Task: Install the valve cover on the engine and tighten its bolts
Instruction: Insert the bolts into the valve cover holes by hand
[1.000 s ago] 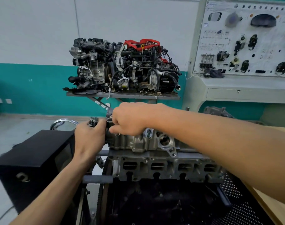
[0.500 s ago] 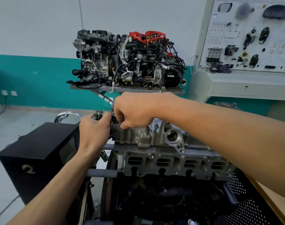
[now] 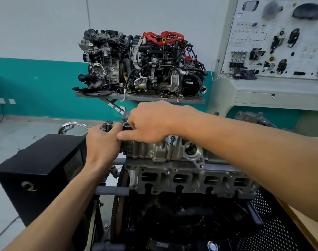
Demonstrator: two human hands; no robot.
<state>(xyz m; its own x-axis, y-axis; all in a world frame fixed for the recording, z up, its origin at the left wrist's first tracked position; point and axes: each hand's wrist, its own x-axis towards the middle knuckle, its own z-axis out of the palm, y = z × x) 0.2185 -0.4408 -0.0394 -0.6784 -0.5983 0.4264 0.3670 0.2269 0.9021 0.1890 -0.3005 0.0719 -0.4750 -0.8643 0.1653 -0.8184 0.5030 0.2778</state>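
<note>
The silver valve cover (image 3: pixel 160 151) sits on the cylinder head (image 3: pixel 190 180) of the engine in front of me. One bolt (image 3: pixel 172 140) stands in the cover's near edge. My left hand (image 3: pixel 102 142) is at the cover's left end and grips several loose bolts (image 3: pixel 106 124) whose heads stick up above its fingers. My right hand (image 3: pixel 149 122) reaches across from the right. Its curled fingers pinch down at the cover's left end on what looks like a bolt, mostly hidden under the hand. Its index finger touches my left hand.
A black box (image 3: pixel 38 160) stands left of the engine, with a chrome ring (image 3: pixel 73 124) behind it. A second, complete engine (image 3: pixel 142 66) sits on a grey shelf at the back. A training panel with car parts (image 3: pixel 281 38) fills the right. Perforated black metal (image 3: pixel 274 223) lies at lower right.
My right hand has turned at the cover's left end, and its index finger now stretches toward my left hand. My left hand stays put with the bolts. The view has shifted slightly.
</note>
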